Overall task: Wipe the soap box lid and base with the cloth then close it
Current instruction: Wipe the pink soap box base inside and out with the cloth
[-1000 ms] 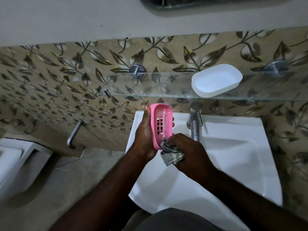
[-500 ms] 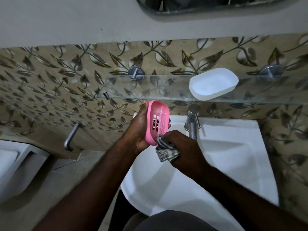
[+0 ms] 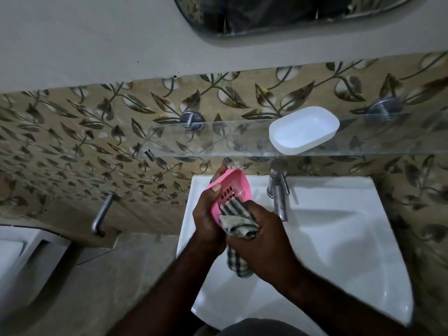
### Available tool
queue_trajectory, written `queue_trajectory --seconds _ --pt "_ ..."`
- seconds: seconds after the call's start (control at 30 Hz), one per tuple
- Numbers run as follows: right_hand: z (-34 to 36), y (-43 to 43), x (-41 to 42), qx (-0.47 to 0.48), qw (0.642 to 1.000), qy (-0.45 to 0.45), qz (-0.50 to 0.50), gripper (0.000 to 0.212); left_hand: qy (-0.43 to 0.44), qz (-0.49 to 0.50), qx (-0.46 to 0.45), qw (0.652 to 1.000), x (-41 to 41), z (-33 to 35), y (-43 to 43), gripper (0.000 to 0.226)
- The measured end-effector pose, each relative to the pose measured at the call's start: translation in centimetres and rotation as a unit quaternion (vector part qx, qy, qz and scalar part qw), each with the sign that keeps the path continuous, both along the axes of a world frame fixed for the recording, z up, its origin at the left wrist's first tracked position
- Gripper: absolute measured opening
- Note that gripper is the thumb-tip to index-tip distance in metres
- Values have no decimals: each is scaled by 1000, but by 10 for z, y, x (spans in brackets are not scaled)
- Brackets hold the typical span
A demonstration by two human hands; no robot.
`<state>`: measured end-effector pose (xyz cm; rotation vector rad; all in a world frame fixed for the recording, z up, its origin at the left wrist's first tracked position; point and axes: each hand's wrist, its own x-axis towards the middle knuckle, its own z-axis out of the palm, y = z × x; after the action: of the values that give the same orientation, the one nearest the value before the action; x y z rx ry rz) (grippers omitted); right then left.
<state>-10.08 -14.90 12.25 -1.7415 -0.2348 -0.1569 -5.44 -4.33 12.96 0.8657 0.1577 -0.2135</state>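
Note:
My left hand [image 3: 208, 214] grips the pink slotted soap box base [image 3: 236, 187] over the left part of the sink, thumb on its near rim and fingers behind its far end. My right hand [image 3: 264, 236] holds a checked cloth [image 3: 236, 220] bunched up and pressed into the lower half of the pink base; a loose end of the cloth hangs below the hand. The white soap box lid [image 3: 304, 129] lies open side up on the glass shelf [image 3: 218, 141], apart from both hands.
A white sink [image 3: 339, 238] lies below my hands, with a chrome tap [image 3: 278, 190] just right of the pink base. The shelf juts out above the sink. A mirror [image 3: 291, 15] hangs higher up. A wall handle [image 3: 103, 214] and a toilet [image 3: 21, 263] are at left.
The pink base has tilted flatter in my left hand. The cloth has moved from under its lower edge up into its inside.

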Motion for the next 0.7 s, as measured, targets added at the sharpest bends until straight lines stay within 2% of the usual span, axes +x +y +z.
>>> queue_trajectory --seconds 0.07,0.17,0.27,0.33,0.43,0.53,0.63,0.7 --pt "-3 -8 2 -60 996 -63 19 35 8 -9 -13 1000 2 1 2 100" --pt "-10 -24 15 -147 981 -126 2 31 11 -20 -27 999 0 3 2 107" --pt "-2 -14 13 -121 989 -75 -39 25 17 0 -43 999 -1 4 0 107" --pt "2 2 5 -89 995 -43 -31 22 16 7 -48 999 0 5 0 105" --pt "2 5 -1 -71 995 -64 10 31 -1 -5 -51 999 3 6 6 103" --pt "-6 -13 10 -118 985 -126 18 31 1 -10 -51 999 1 6 7 103" --pt "-7 -18 17 -111 989 -91 -23 29 12 7 -63 998 -2 4 2 95" --pt "-4 -5 9 -85 994 -52 -32 28 17 18 -56 998 -2 2 2 97"
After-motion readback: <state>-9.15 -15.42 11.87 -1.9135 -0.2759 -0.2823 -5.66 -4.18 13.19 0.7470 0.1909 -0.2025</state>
